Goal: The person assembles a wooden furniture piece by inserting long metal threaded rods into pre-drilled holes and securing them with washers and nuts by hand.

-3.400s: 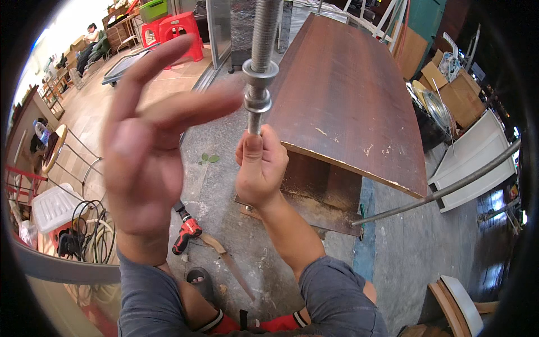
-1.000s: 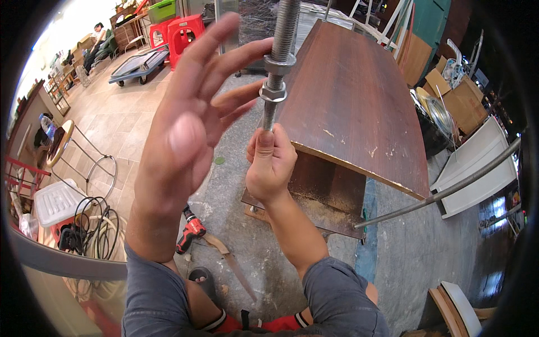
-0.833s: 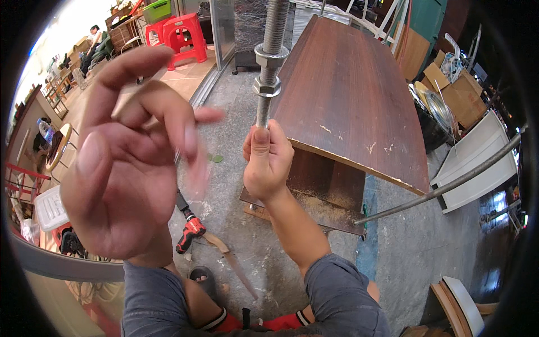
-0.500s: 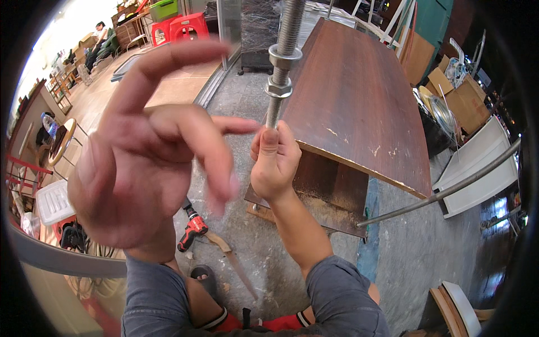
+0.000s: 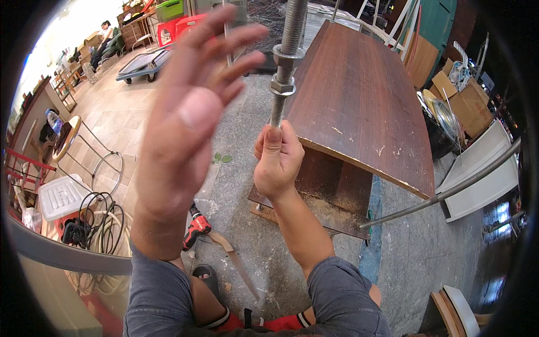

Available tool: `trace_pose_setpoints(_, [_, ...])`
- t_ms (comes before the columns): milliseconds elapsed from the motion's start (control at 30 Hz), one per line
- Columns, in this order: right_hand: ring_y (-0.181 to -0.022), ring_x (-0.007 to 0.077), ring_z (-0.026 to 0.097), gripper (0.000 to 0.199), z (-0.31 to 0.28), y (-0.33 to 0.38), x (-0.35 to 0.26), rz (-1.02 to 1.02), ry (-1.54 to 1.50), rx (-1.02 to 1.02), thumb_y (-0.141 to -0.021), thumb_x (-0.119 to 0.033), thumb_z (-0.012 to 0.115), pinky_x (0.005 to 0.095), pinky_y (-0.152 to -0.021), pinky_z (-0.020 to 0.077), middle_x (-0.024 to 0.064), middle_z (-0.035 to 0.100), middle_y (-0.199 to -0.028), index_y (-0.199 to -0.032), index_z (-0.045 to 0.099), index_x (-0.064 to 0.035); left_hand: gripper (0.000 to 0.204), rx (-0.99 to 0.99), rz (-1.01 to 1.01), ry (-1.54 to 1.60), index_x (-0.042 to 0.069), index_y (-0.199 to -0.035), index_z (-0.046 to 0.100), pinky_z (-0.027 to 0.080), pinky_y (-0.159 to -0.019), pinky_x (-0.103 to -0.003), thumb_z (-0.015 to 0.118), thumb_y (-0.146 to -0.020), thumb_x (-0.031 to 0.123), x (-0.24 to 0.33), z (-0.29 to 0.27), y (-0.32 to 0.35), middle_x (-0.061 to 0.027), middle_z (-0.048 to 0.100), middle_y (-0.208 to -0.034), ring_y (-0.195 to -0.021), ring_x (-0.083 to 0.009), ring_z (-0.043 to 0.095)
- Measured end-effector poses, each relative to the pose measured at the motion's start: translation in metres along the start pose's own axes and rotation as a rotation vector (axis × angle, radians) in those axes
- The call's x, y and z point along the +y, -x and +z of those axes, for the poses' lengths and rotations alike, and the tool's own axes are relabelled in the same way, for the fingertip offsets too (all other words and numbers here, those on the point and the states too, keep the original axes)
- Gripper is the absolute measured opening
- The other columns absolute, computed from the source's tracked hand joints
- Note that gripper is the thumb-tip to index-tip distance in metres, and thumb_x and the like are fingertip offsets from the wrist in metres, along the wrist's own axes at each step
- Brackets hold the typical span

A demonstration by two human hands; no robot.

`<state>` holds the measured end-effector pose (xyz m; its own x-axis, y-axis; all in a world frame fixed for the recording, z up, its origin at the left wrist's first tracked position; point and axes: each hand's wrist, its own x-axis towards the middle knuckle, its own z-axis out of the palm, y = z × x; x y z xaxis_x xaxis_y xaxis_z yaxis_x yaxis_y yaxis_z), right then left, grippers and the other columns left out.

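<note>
My right hand (image 5: 276, 160) grips the lower end of a long threaded steel rod (image 5: 287, 50) and holds it upright. Two hex nuts (image 5: 283, 72) sit on the rod just above my fist, one right over the other. Raised and blurred, my left hand (image 5: 188, 112) is open with its fingers spread, the fingertips close to the nuts on their left side. It holds nothing.
A brown wooden tabletop (image 5: 365, 95) lies behind the rod. On the concrete floor below lie a red cordless drill (image 5: 195, 227) and a long knife (image 5: 236, 264). Coiled cables (image 5: 101, 224) and a white crate (image 5: 62, 196) are at left; a metal pipe (image 5: 449, 188) slants right.
My left hand has kept sweeping past the nuts, curling back and then opening flat again beside them. The right hand holds the rod steady throughout.
</note>
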<state>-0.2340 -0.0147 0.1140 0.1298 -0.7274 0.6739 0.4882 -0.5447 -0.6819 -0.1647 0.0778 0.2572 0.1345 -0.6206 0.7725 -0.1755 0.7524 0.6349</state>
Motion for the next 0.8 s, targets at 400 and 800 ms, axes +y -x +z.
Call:
trace_pose_setpoints(400, [-0.048,0.0093,0.039,0.041,-0.001,-0.002,0.003,-0.061,0.046,0.020,-0.106,-0.035,0.055,0.0307,-0.045,0.0319,0.0019,0.040,-0.053,-0.080,0.051,-0.0033,0.102,-0.022,-0.024,0.009,-0.007,-0.155,0.020,0.037,-0.114,-0.047,0.053,-0.085,0.059,-0.010,0.002,0.002,-0.0295,0.038,-0.152,-0.135,-0.0402,0.048])
trace_pose_setpoints(800, [-0.048,0.0329,0.053,0.037,-0.007,-0.008,-0.014,-0.137,0.118,0.017,-0.104,-0.030,0.057,0.0404,-0.048,0.0386,0.0150,0.047,-0.055,-0.081,0.048,-0.0021,0.099,-0.102,-0.067,0.179,-0.007,-0.157,0.012,0.021,-0.121,-0.058,0.051,-0.089,0.054,-0.011,0.005,0.008,-0.0375,0.028,-0.155,-0.145,-0.0476,0.034])
